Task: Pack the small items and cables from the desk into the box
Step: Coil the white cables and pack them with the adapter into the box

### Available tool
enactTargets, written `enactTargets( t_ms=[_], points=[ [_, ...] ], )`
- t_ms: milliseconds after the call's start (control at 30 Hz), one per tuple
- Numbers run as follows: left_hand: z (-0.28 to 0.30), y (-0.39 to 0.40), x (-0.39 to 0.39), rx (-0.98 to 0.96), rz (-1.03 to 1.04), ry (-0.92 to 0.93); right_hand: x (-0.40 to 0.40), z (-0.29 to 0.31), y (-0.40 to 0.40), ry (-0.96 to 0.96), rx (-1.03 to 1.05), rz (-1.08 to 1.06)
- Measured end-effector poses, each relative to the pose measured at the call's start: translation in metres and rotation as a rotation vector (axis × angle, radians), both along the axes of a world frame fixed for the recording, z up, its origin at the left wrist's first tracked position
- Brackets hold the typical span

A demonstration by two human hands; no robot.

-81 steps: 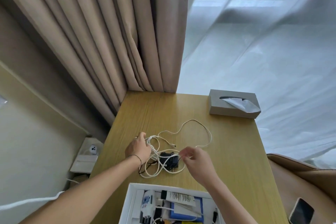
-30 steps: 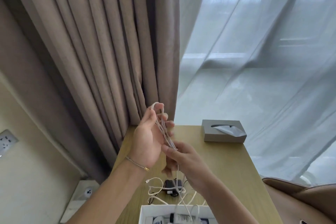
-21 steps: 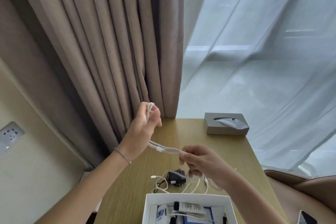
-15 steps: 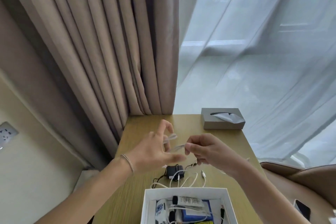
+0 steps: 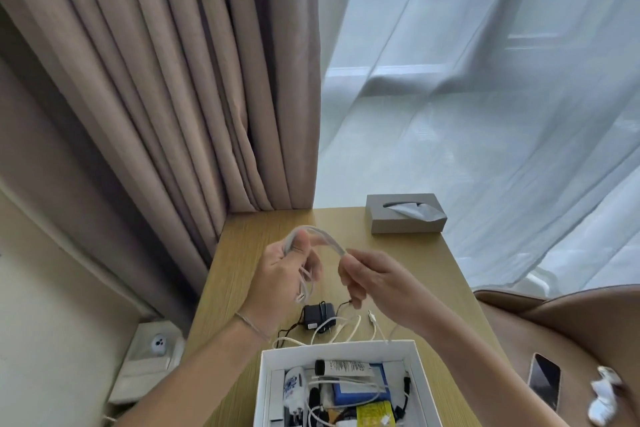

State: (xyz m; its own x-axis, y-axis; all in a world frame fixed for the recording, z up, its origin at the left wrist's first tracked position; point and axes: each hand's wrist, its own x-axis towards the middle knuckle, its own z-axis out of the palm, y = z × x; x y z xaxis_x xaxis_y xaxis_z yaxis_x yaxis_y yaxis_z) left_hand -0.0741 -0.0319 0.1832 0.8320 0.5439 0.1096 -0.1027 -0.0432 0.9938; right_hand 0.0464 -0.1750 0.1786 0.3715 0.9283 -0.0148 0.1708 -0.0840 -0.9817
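Observation:
Both hands hold a white cable (image 5: 325, 238) in the air above the wooden desk (image 5: 426, 274). My left hand (image 5: 284, 274) grips a folded bundle of it, with a plug end hanging below the palm. My right hand (image 5: 374, 277) pinches the cable's other part, and the cable arches between the two hands. Under the hands lie a black power adapter (image 5: 317, 315) with a thin black lead and another loose white cable (image 5: 349, 329). The open white box (image 5: 417, 378) stands at the desk's near edge, with tubes, a blue item, a yellow packet and cables inside.
A grey tissue box (image 5: 405, 215) stands at the desk's far right corner. Beige curtains (image 5: 180, 87) and sheer white curtains hang behind the desk. A brown chair (image 5: 571, 329) to the right carries a phone (image 5: 543, 383) and white earbuds (image 5: 602, 399).
The hands lifted the white cable off the desk and folded it into loops. They have come down from in front of the curtain to just above the desk.

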Motion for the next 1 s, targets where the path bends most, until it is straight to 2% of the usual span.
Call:
enactTargets(
  t_ms=[100, 233, 300, 367, 467, 533, 700, 767, 867, 933, 1000],
  points=[
    [-0.004, -0.004, 0.005, -0.161, 0.167, 0.007, -0.016, -0.013, 0.000, 0.020, -0.092, 0.070],
    [0.003, -0.005, 0.004, -0.693, 0.061, -0.088, -0.035, -0.028, 0.000, -0.019, -0.224, 0.129],
    [0.004, -0.003, 0.004, -0.754, 0.087, -0.122, -0.041, -0.033, -0.002, -0.066, -0.286, 0.150],
    [0.003, 0.004, 0.004, -0.631, 0.154, -0.114, -0.043, -0.036, -0.006, -0.088, -0.315, 0.156],
    [-0.003, 0.017, -0.003, -0.231, 0.194, -0.031, -0.039, -0.036, -0.017, 0.036, -0.277, 0.128],
    [-0.009, 0.018, -0.010, -0.029, 0.160, 0.036, -0.032, -0.030, -0.023, 0.120, -0.232, 0.094],
    [-0.020, 0.004, -0.019, 0.346, -0.103, 0.206, -0.011, -0.016, -0.025, 0.035, -0.206, 0.095],
    [-0.022, -0.001, -0.021, 0.518, -0.230, 0.333, -0.006, -0.013, -0.021, 0.005, -0.201, 0.104],
    [-0.025, -0.008, -0.021, 0.529, -0.456, 0.499, 0.000, -0.010, -0.015, -0.044, -0.193, 0.073],
    [-0.025, -0.009, -0.022, 0.430, -0.495, 0.443, 0.003, -0.008, -0.013, -0.017, -0.142, 0.070],
    [-0.023, -0.007, -0.025, 0.236, -0.482, 0.323, 0.005, -0.010, -0.011, 0.080, -0.048, 0.070]
  ],
)
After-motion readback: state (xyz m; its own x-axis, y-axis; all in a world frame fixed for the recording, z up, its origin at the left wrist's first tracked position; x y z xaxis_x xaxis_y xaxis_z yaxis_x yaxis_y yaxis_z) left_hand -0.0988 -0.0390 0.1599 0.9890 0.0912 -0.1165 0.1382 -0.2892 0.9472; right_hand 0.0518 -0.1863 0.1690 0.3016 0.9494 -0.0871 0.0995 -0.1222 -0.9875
